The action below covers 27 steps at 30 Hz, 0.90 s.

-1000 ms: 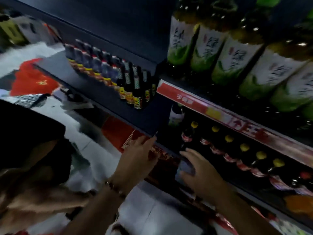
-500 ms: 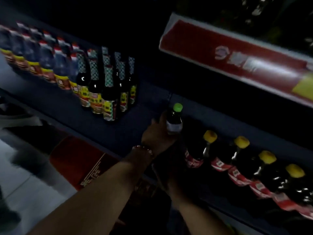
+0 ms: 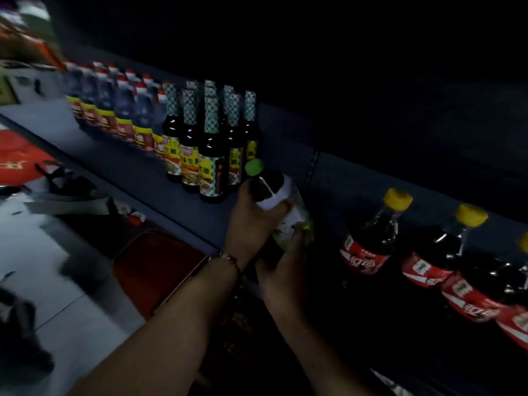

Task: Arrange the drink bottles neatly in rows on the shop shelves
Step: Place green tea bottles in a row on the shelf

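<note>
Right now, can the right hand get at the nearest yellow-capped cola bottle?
Probably not at once: the right hand holds the green-capped bottle. The cola bottle stands unblocked just to its right.

Held bottle (image 3: 271, 192) between sauce bottles (image 3: 210, 144) and colas (image 3: 371, 241)

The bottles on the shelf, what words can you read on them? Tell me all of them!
"老抽" on the yellow label of the front dark sauce bottle.
"抽" on the label of the sauce bottle behind it.
"可" on the red label of the nearest cola bottle.
The green-capped bottle gripped by the left hand and right hand: label unreadable.
The red-capped bottles: too blurred.
</note>
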{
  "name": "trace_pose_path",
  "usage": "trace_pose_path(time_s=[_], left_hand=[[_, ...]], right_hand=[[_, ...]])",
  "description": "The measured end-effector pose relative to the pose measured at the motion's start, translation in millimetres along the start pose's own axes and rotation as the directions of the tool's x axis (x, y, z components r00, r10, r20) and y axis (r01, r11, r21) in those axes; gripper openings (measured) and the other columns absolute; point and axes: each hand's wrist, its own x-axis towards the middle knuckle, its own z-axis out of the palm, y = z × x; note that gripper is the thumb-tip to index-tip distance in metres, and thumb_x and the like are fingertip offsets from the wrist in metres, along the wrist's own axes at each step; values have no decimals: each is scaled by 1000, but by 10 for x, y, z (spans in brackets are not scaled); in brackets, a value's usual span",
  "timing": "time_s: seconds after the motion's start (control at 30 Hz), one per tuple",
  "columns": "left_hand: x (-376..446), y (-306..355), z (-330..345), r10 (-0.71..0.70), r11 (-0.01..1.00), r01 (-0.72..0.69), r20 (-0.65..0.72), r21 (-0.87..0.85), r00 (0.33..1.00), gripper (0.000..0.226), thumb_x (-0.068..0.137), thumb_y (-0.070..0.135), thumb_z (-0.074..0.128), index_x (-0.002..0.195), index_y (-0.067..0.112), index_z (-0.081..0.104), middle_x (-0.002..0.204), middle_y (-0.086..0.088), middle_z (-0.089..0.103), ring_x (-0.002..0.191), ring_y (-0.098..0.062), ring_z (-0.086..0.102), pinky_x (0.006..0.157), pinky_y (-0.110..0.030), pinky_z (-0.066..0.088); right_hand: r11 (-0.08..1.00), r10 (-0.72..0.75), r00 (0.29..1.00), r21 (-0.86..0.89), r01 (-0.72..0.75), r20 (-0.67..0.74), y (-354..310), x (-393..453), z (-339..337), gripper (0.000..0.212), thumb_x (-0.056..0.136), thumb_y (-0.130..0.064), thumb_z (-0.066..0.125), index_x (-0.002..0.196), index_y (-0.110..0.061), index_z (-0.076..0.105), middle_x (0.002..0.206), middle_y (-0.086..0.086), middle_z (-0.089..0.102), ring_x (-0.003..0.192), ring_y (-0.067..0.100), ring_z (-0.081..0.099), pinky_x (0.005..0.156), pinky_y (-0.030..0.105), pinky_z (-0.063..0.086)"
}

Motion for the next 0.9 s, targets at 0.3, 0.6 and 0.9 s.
trace_pose_path(time_s=[0.3,0.6,0.9], left_hand=[[-1211,876,-1285,-499,859,423,-287,-287,818,71,77,54,77,136,21,53,124,6,64,106,-21,66,90,-43,54],[-2305,2465,-1796,-658,591,641,166,-490,734,113,45,63,89,135,9,50,122,-15,68,107,-35,67,76,-43,59],[-2660,3891,-1887,-546,596,753,547,-280,635,75,76,56,73,138,21,50,131,-9,64,119,-31,61,97,-50,52]], right_hand=[[913,-70,949,404,-64,308,-923,-726,-1086,58,87,-53,59,140,-37,42,148,-13,32,133,6,36,110,32,36],[466,48,439,369,-804,897,-2120,-1358,-2875,64,67,-30,87,124,-29,57,110,-4,74,102,15,70,85,31,57],[495,193,635,485,-721,748,-2804,-1980,-4142,71,53,-32,87,115,-42,53,100,-18,73,91,4,71,72,21,57]])
